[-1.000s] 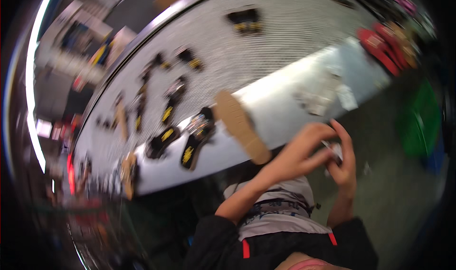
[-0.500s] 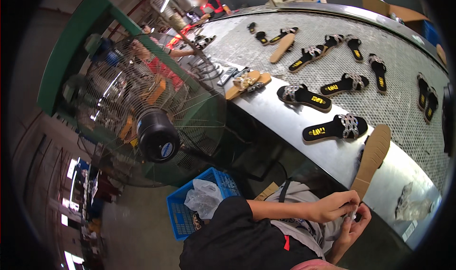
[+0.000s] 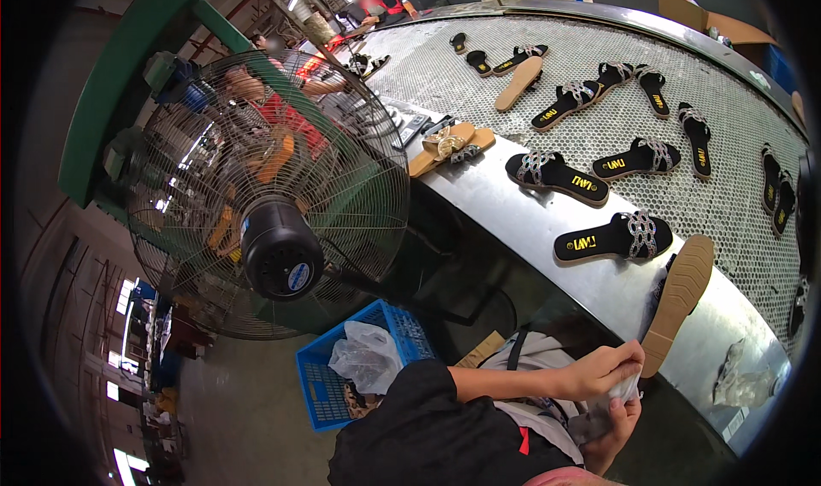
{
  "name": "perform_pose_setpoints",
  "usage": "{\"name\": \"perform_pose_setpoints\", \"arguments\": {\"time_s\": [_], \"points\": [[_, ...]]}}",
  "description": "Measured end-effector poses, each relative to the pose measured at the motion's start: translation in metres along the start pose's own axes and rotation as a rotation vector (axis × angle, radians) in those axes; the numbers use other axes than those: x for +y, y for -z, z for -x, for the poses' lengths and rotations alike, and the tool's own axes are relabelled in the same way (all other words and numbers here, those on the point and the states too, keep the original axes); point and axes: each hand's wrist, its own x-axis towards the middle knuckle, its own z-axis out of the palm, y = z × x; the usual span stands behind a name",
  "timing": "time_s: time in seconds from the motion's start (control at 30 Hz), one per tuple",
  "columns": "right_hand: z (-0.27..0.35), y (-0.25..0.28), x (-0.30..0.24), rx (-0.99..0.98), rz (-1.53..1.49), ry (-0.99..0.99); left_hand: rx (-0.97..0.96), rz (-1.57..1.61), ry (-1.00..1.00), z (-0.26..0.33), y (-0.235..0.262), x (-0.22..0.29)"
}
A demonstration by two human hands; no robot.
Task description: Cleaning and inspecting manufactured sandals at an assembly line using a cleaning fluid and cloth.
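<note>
My left hand (image 3: 605, 368) and my right hand (image 3: 617, 424) meet at the lower right, just below the conveyor's metal edge (image 3: 547, 221). Both pinch a small pale crumpled piece (image 3: 627, 392), plastic or cloth; I cannot tell which. Right above my left hand a sandal lies upside down, its tan sole (image 3: 680, 302) hanging over the edge, with a dark strip under it. A black sandal with a chain strap (image 3: 611, 238) rests just beyond, and two more black sandals (image 3: 556, 176) lie further along.
Several black sandals and tan soles are spread over the perforated belt (image 3: 727, 187). A large standing fan (image 3: 265, 195) is at my left, with a blue crate (image 3: 342, 375) holding a plastic bag below it. Other people work at the far end. Crumpled plastic (image 3: 740, 383) lies on the edge.
The view has swung from the belt toward the fan and floor at my left. My hands stay together on the pale piece, beside the overturned tan sole.
</note>
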Motion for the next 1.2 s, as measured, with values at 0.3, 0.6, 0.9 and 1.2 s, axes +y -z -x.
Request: {"name": "perform_pose_setpoints", "arguments": {"time_s": [0.3, 0.6, 0.9, 1.2], "points": [[-0.005, -0.050, 0.000, 0.198, 0.580, 0.490, -0.106, 0.321, 0.274, 0.000, 0.011, -0.031], [-0.005, -0.013, 0.018, -0.162, 0.214, 0.316, -0.284, 0.851, 0.451, 0.005, 0.025, -0.003], [-0.009, 0.007, 0.010, -0.147, 0.088, 0.400, -0.380, 0.232, 0.288, -0.017, 0.010, -0.001], [0.004, 0.047, -0.036, 0.674, 0.125, 0.781, -0.368, -0.427, -0.237, -0.163, -0.074, -0.002]]}}
